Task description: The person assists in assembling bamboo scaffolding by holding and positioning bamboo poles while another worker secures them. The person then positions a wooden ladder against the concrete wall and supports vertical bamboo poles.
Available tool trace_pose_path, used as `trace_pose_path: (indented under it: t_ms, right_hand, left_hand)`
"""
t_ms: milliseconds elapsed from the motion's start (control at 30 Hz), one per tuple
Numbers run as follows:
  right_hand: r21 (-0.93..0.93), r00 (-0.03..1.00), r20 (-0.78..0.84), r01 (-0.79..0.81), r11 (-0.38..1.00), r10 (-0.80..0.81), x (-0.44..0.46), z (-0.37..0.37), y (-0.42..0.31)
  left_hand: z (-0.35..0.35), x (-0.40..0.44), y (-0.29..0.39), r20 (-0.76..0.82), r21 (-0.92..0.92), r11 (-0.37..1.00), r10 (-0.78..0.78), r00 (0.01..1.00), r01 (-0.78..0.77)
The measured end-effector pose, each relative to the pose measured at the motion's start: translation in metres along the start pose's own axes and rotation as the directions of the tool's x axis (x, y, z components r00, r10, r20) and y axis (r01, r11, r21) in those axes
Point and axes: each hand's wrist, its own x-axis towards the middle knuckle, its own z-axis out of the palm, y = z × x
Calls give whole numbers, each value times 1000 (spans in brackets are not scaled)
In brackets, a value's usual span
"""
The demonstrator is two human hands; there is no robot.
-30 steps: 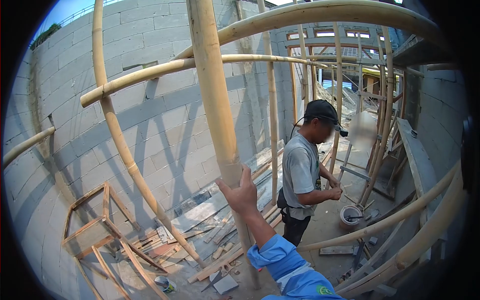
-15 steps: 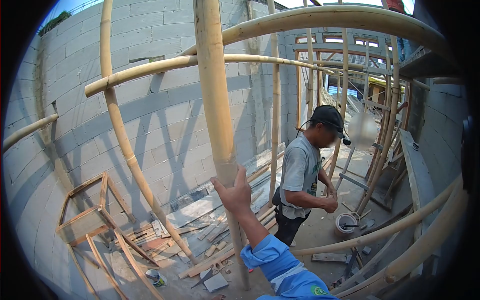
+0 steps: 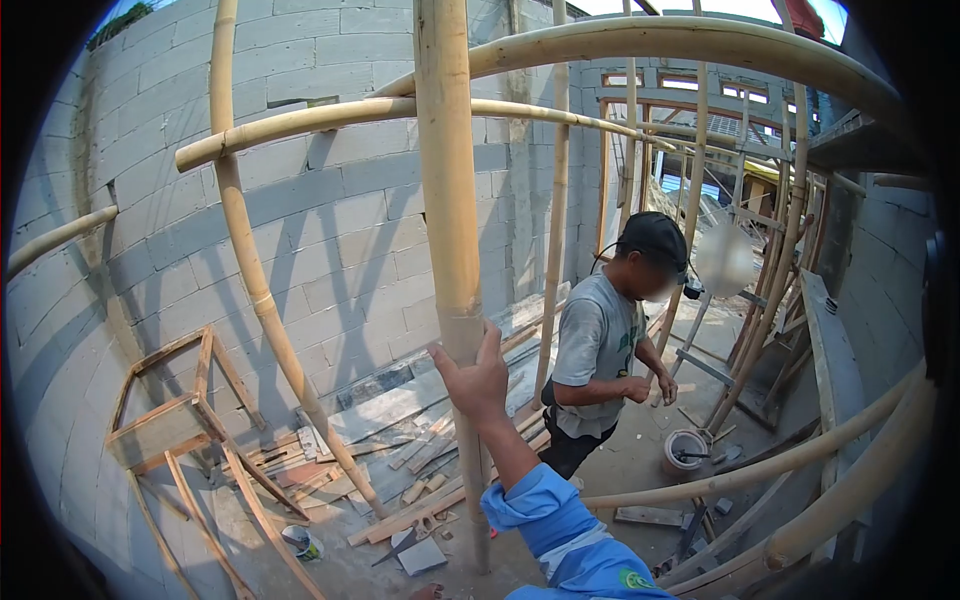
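Observation:
My right hand (image 3: pixel 478 388), in a blue sleeve, grips the thick upright bamboo pole (image 3: pixel 448 200) near the middle of the view. The thumb and a finger show on either side of the pole; the other fingers are hidden. Below the hand the pole continues down to the floor. My left hand is out of view. Behind the pole's upper part, a horizontal bamboo pole (image 3: pixel 300 127) crosses towards the wall side. A curved thick bamboo (image 3: pixel 680 40) spans the top.
A co-worker (image 3: pixel 592 340) in a grey shirt and black cap stands right of my arm, hands close together. A bucket (image 3: pixel 686 452) is beyond. Planks (image 3: pixel 400 430) and a wooden frame (image 3: pixel 150 440) lie left by the block wall (image 3: pixel 350 240). Bamboo poles (image 3: pixel 740 478) cross low right.
The view has shifted, so the held pole appears farther right and more upright. My right hand keeps its grip. The co-worker's hands have moved slightly apart.

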Motion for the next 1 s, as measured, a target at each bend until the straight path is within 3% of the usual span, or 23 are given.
trace_pose_path:
  t_ms: [100, 300, 433, 500, 867, 1000]
  right_hand:
    - [20, 1000, -11, 13, 1000, -13, 0, 3, 6]
    - [21, 1000, -26, 16, 1000, -16, -1, 7, 10]
    - [67, 1000, -9, -8, 998, 8, 0, 3, 0]
    - [52, 1000, -14, -7, 999, 8, -1, 2, -2]
    - [35, 998, 12, -62, 997, 61, -2, -1, -11]
    - [48, 997, -16, -68, 997, 69, -2, 2, -11]
  left_hand:
    - [-10, -4, 7, 81, -14, 994, -104, 991, 106]
    - [-12, -10, 1, 85, 9, 997, -75, 994, 74]
    - [-29, -22, 10, 168, -86, 970, -210, 963, 227]
    - [-100, -45, 71, 275, -89, 928, -327, 904, 363]
    - [-95, -43, 33, 311, -168, 924, -280, 908, 343]
    - [-118, -56, 41, 234, -145, 933, -292, 927, 331]
